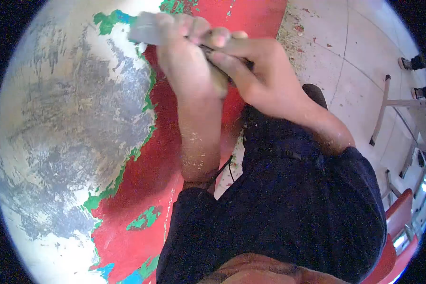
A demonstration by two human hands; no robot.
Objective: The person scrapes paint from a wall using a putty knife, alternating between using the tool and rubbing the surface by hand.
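Observation:
Both hands are closed on one scraper [144, 29], its flat grey metal blade pointing left. My left hand [187, 61] wraps it close behind the blade, fingers folded over the top. Farther back, my right hand [262, 66] grips the handle end, knuckles near the left hand's fingers. Most of the handle is hidden by the fingers. The blade overlaps the ragged paint edge on a large surface, where red paint [161, 137] meets a stripped grey-and-white patch [80, 128]. A green layer [120, 177] shows along that border. Pale flecks cling to my left forearm.
Paint chips lie scattered on the tiled floor [336, 61] at the right. Metal furniture legs [381, 111] and red chairs [398, 210] stand at the right side. Another person's feet [412, 64] show at the far right edge.

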